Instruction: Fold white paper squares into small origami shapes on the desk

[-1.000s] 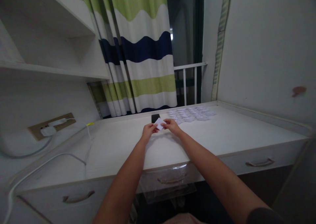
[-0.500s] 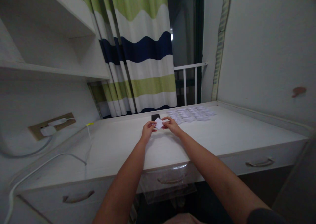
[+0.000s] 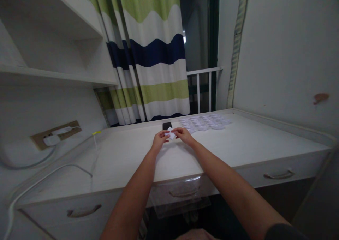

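Note:
A small folded piece of white paper [image 3: 171, 135], turned like a diamond, is held up just above the desk between both hands. My left hand [image 3: 160, 139] pinches its left side, and my right hand [image 3: 183, 135] grips the upper right edge with thumb and fingertips. Right behind the paper lies a flat black object [image 3: 166, 125], partly covered by it; it looks like a phone. To the right of my hands, several folded white paper pieces [image 3: 205, 123] are laid out in rows at the back of the desk.
The white desk [image 3: 127, 151] has a raised rim along the wall. A white cable [image 3: 63, 166] runs over its left side from plugs in a wall socket [image 3: 55, 135]. A shelf [image 3: 58, 76] overhangs the left. Clear plastic [image 3: 174, 197] hangs at the front edge by a drawer handle.
The right fingers have shifted inward along the paper's upper edge, and the paper has moved slightly right and down. Both arms stay nearly in place.

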A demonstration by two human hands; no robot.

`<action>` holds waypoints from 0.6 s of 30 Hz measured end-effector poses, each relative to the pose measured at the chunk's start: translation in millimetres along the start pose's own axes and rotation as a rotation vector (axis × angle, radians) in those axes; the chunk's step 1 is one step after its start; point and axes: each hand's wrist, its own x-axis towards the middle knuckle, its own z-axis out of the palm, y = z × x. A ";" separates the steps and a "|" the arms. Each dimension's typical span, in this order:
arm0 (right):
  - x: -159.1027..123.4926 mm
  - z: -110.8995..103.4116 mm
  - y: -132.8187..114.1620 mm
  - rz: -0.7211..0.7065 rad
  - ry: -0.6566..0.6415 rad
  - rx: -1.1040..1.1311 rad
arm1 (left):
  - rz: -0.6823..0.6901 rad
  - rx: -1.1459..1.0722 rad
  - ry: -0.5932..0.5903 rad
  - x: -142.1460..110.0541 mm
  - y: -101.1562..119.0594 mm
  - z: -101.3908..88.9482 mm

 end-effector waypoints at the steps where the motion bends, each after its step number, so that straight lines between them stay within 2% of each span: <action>1: 0.0 -0.4 0.3 -0.001 -0.004 -0.017 | 0.004 0.003 0.002 0.3 -0.2 0.1; 8: -0.5 -2.9 -1.4 -0.017 0.016 -0.106 | 0.059 0.076 0.030 2.2 -1.1 -0.8; 18: -1.7 -4.3 -7.4 -0.013 0.020 -0.052 | 0.101 0.123 0.029 3.0 -1.1 -0.8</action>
